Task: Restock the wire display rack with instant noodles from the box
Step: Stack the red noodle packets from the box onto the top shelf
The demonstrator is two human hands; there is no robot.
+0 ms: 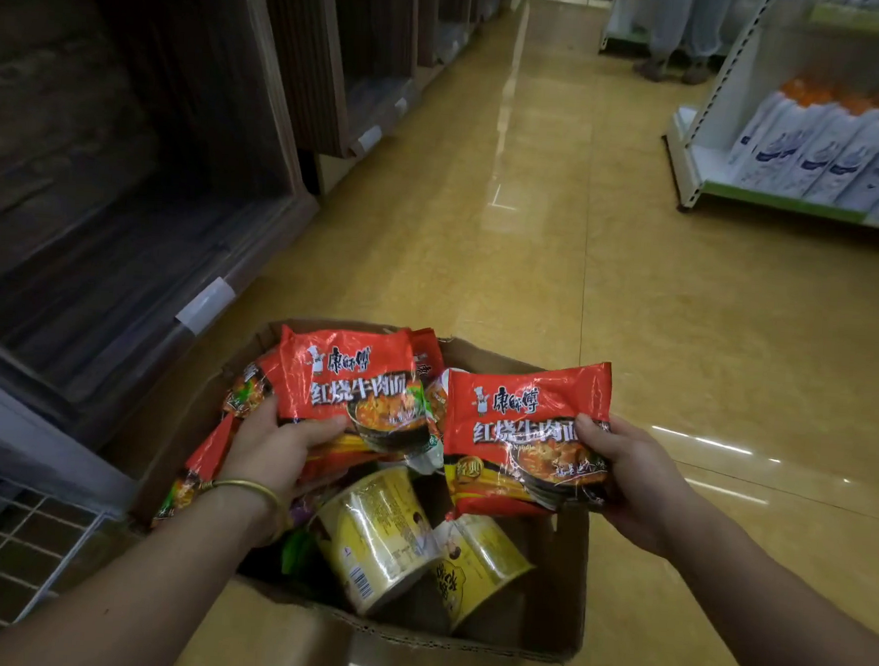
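Observation:
An open cardboard box (537, 632) sits on the floor in front of me. My left hand (276, 446) grips a red instant noodle packet (357, 379) by its lower left edge, above the box. My right hand (629, 478) grips a second red noodle packet (518, 435) at its right side, also over the box. Inside the box lie two yellow noodle cups (379, 535) on their sides and more red packets (203, 462) along the left wall. A corner of the white wire display rack (8, 538) shows at the lower left.
Dark wooden shelving (127, 185) runs along the left of the aisle. A white shelf unit with white and orange bottles (824, 150) stands at the right. A person's legs (676, 48) are at the far end. The yellow tiled floor (537, 210) runs between.

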